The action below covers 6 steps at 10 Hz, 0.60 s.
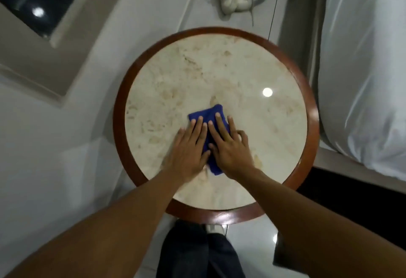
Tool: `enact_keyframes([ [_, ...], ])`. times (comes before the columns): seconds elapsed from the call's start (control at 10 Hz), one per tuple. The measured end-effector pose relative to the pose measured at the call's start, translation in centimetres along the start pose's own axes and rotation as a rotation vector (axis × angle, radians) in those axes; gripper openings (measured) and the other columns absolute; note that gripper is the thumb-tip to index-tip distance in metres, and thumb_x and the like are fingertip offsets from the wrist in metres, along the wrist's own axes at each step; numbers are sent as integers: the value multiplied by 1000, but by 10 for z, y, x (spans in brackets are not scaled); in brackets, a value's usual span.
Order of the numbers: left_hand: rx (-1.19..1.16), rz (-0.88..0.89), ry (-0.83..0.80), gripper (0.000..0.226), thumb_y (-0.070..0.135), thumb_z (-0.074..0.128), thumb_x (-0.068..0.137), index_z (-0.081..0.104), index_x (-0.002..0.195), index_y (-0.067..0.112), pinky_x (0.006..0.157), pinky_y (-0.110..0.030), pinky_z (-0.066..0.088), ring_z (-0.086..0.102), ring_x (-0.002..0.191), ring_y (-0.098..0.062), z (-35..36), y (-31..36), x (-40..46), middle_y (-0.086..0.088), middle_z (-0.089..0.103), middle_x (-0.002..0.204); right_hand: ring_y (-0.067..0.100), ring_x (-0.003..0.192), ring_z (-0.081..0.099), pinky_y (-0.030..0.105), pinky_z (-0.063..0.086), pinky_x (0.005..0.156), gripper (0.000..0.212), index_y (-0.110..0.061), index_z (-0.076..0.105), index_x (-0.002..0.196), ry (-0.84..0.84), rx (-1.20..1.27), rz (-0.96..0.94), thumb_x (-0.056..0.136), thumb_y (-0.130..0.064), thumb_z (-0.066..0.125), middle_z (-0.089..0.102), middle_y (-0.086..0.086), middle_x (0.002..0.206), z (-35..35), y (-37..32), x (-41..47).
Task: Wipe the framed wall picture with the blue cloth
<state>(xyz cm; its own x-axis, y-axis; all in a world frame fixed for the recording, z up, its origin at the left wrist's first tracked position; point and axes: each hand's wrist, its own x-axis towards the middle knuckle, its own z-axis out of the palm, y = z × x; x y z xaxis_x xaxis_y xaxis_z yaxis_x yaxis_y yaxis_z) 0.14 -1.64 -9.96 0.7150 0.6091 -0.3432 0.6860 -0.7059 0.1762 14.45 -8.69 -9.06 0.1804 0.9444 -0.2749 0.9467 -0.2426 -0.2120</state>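
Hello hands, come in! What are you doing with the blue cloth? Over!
Left hand, right hand flat on blue cloth. Cloth on round table. Wall picture not in view.

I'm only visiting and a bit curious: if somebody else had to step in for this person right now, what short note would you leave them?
Left hand: flat, palm down, pressing on the blue cloth.
Right hand: flat on the same cloth, beside the left.
The folded cloth lies on the round marble table, near its middle.
The framed wall picture is not in view, so nothing shows it has been wiped.
Left to do: pick up the cloth, find the picture, wipe it.
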Motion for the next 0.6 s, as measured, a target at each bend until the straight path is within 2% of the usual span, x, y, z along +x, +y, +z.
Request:
enact_keyframes([
  [0.1, 63, 22, 17, 73, 52, 10, 99, -9, 156, 11, 126, -46, 0, -8, 155, -24, 0, -4, 1, -9, -12, 166, 30, 152, 1, 39, 27, 111, 59, -14, 14, 156, 30, -36, -35, 103, -39, 20, 4, 11, 165, 2, 2, -3],
  [0.2, 92, 13, -56, 73, 52, 13, 100, -14, 154, 11, 125, -47, -2, -9, 155, -24, -15, -3, 5, -10, -13, 167, 29, 152, -1, 40, 27, 112, 61, -14, 8, 156, -70, -72, -17, 102, -41, 18, -2, 10, 165, -11, 1, 3],
  [0.3, 170, 32, -200, 75, 51, 23, 103, -11, 156, 11, 123, -48, -4, -10, 155, -25, -50, 1, 8, -9, -12, 168, 26, 152, -7, 46, 16, 117, 64, -20, 0, 156, -254, -168, -15, 102, -45, 23, -11, 6, 165, -41, -3, 12],
  [0.4, 172, 40, -255, 74, 52, 22, 103, -8, 157, 11, 123, -49, -3, -10, 155, -25, -92, 2, 4, -8, -10, 168, 24, 152, -8, 50, 9, 117, 64, -21, 6, 156, -302, -161, -5, 101, -46, 26, -7, 5, 166, -83, -13, 17],
  [0.6, 147, 26, -41, 74, 54, 22, 102, -8, 158, 14, 123, -49, -1, -9, 155, -26, -207, 4, -57, -9, -10, 168, 23, 152, -9, 49, 7, 119, 70, -25, 2, 156, -146, -49, -68, 98, -52, 33, -6, 4, 166, -198, -53, -31],
])
